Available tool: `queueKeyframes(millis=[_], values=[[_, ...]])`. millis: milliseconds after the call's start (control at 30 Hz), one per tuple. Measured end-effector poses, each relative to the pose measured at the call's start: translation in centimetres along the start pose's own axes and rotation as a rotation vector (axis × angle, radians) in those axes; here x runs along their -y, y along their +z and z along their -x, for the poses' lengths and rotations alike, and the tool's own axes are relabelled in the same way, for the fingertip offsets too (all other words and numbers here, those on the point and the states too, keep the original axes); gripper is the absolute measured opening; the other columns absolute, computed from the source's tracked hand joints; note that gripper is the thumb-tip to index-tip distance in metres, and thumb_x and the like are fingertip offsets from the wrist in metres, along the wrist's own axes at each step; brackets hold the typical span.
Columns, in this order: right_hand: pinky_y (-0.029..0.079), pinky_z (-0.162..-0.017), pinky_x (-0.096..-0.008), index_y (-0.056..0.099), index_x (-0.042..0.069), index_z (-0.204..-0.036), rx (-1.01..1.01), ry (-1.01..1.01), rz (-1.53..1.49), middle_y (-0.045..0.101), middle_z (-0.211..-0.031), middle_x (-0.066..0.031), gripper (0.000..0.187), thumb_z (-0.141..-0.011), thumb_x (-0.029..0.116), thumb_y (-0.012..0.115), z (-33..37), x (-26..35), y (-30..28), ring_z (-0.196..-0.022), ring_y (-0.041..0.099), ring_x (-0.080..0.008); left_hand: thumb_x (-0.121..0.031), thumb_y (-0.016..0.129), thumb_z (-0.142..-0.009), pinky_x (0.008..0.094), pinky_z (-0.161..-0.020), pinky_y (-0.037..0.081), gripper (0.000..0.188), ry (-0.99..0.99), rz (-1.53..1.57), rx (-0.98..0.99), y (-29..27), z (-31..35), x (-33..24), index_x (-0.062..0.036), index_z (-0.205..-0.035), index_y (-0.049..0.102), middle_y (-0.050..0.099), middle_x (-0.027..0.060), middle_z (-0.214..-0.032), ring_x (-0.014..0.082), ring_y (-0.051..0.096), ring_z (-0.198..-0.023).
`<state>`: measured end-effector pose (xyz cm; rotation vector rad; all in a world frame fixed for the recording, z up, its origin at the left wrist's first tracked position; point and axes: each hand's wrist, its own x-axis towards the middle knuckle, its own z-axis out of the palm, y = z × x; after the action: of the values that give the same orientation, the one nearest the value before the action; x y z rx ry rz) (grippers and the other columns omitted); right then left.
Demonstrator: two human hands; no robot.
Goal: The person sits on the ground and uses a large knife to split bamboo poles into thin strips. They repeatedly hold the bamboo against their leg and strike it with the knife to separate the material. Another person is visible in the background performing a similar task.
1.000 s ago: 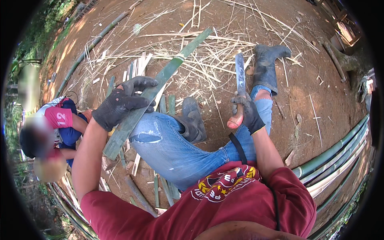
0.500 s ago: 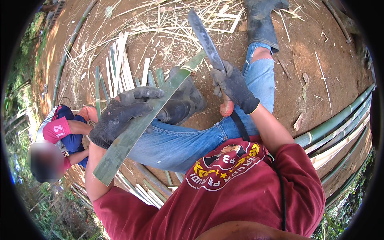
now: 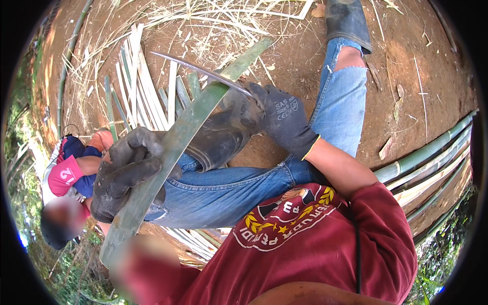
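Ground: bare reddish-brown earth [image 3: 406, 66], littered with dry straw-coloured shavings and thin splinters, thickest toward the top left.
Bamboo poles: long green and pale bamboo poles [image 3: 432, 152] lie side by side along the right edge, running up toward the rim.
Legs: the person sits with blue jeans [image 3: 239, 188] on; the far leg stretches up the picture and ends in a dark rubber boot [image 3: 348, 20], the near knee is bent across the middle with a second dark boot [image 3: 218, 137] under the strip.
Green strip: a long flat bamboo strip [image 3: 173, 152], green on its face, runs slantwise from the lower left up to the upper middle, lying across the bent knee and boot.
Split slats: a bundle of pale and green split slats [image 3: 137, 91] lies on the ground at the upper left, behind the strip.
Blade: a long, slightly curved knife blade [image 3: 203, 73] points up and left, its edge resting across the strip near its upper part.
Left hand [image 3: 129, 170]: in a dark work glove, fingers clenched around the strip at its lower part.
Right hand [image 3: 282, 119]: in a dark glove with a yellow cuff, fingers closed tight on the knife handle, just beside the strip.
Other person: someone in a pink and blue top [image 3: 68, 170] crouches at the left edge, close behind the left hand.
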<state>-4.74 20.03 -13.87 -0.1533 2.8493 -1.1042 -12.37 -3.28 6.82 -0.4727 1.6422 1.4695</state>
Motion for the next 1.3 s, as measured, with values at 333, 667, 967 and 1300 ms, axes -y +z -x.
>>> queueKeyframes(millis=[333,667,967,1300], values=[[0.054,-0.055,-0.0389,0.055,0.008,-0.129,-0.011,-0.039,0.113,0.062,-0.086,-0.0125,0.043,-0.090,0.025,0.061,0.2,-0.5,0.8,-0.069,0.068,-0.0262,-0.002,0.061,-0.080,0.0240,-0.040,0.053,0.020,-0.023,0.102,0.010,-0.8,0.0,-0.1,0.0021,-0.097,0.051,0.052,0.0351,-0.122,0.0312,0.070,-0.082],[0.053,-0.058,-0.0435,0.054,0.015,-0.133,0.009,0.271,0.031,0.062,-0.086,-0.0121,0.045,-0.090,0.022,0.063,-0.2,-2.9,2.4,-0.069,0.065,-0.0315,-0.003,0.060,-0.080,0.0237,-0.039,0.053,0.019,-0.010,0.085,0.042,-0.7,-0.5,-0.7,0.0016,-0.095,0.050,0.054,0.0337,-0.119,0.0277,0.071,-0.078],[0.052,-0.058,-0.0441,0.056,0.015,-0.130,0.073,0.152,0.078,0.062,-0.084,-0.0140,0.039,-0.092,0.025,0.060,-0.6,-2.7,1.8,-0.065,0.065,-0.0314,-0.001,0.066,-0.080,0.0243,-0.043,0.055,0.020,-0.015,0.038,0.042,-0.2,0.1,0.7,-0.0004,-0.093,0.050,0.053,0.0263,-0.125,0.0262,0.071,-0.079],[0.053,-0.060,-0.0445,0.058,0.011,-0.119,0.205,0.074,0.087,0.063,-0.083,-0.0137,0.030,-0.092,0.023,0.059,-1.7,-1.6,-0.9,-0.070,0.066,-0.0341,0.000,0.065,-0.084,0.0263,-0.053,0.057,0.014,-0.008,-0.051,0.162,-0.5,-0.5,0.4,-0.0018,-0.094,0.055,0.056,0.0210,-0.124,0.0195,0.067,-0.087]])
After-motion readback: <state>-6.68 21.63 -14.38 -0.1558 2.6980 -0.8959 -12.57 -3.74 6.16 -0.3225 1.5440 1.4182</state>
